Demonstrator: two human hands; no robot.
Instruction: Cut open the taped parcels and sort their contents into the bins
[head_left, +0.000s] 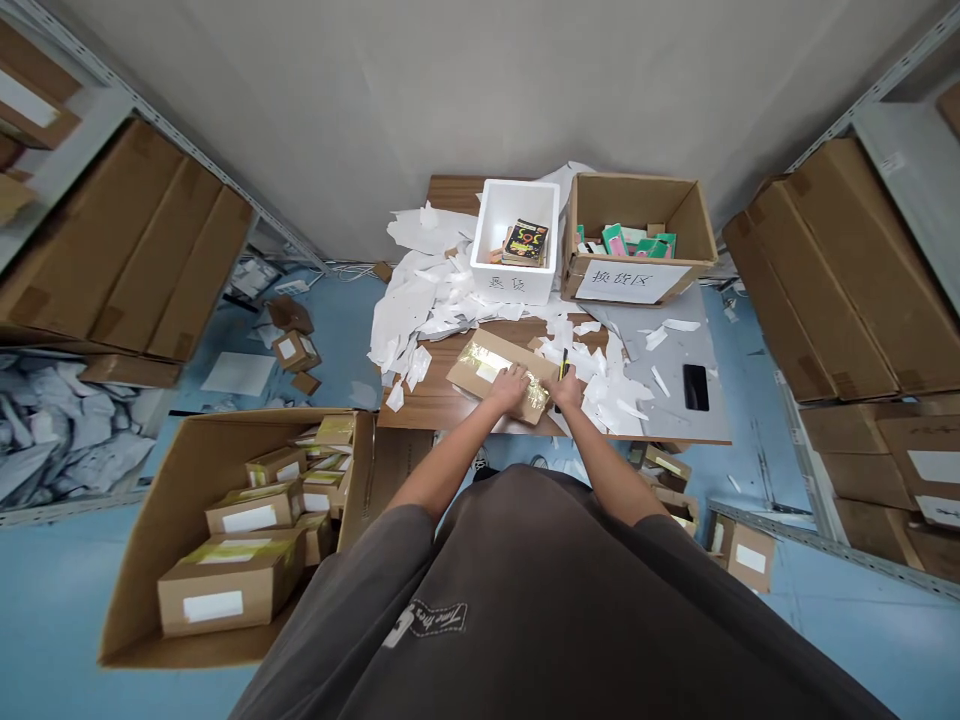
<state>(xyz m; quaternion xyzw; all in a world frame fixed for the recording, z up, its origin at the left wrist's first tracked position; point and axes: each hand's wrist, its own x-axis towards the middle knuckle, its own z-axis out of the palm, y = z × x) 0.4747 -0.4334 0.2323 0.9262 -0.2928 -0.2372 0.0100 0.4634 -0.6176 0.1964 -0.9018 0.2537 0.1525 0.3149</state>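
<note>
One taped carton (489, 362) lies at the near edge of our wooden table (442, 352); our left hand (511, 385) presses flat on it, our right hand (566, 388) grips a yellow-and-black cutter (563, 366) at its right end.

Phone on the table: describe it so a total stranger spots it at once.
Find the wood-topped table against the wall, then the grey sheet covering its right end. Near that sheet's front right corner lies the phone: a black, round-cornered rectangle, unlike the torn white scraps to its left.
</note>
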